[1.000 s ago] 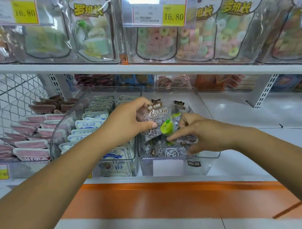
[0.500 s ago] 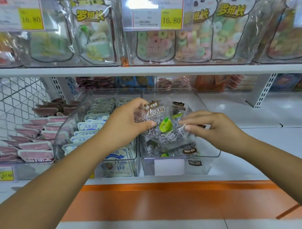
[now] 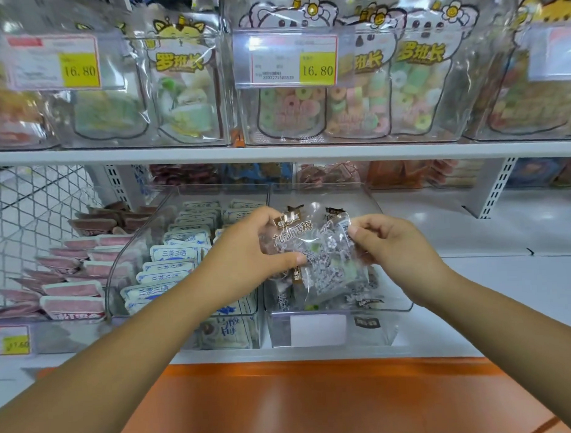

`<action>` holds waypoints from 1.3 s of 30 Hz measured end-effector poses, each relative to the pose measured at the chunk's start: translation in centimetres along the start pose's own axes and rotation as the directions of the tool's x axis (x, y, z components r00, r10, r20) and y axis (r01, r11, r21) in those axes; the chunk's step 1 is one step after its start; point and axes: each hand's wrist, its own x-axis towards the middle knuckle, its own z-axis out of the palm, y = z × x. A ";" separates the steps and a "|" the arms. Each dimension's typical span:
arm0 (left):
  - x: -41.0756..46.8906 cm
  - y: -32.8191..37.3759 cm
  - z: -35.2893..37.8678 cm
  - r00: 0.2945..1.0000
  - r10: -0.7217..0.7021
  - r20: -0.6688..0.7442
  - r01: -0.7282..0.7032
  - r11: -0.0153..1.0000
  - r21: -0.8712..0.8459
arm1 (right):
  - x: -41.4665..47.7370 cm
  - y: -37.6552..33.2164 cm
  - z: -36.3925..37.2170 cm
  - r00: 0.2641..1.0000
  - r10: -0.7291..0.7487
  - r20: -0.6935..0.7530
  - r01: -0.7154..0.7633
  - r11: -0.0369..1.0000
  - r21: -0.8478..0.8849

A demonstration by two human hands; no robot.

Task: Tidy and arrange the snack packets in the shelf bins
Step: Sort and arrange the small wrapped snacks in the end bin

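Both hands, left hand (image 3: 246,250) and right hand (image 3: 392,245), had lifted the plum packet (image 3: 314,244) higher above the clear bin (image 3: 394,309), each pinching one edge, probably to straighten it.

White shelf (image 3: 275,153) w/ slotted bracket (image 3: 499,186), wire mesh panel (image 3: 34,209) at left, orange floor strip (image 3: 316,393) below.

You have a 16.80 price tag (image 3: 317,69) above the white shelf edge (image 3: 178,154), a wire mesh panel (image 3: 34,205) at left, a slotted bracket (image 3: 497,189) at right, and an orange floor band (image 3: 300,397) below.
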 end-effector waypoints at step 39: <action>0.0 0.0 0.3 0.985 0.073 0.157 -0.106 0.971 0.214 | -0.1 -0.1 -1.7 0.940 -0.005 0.341 0.044 0.993 -0.107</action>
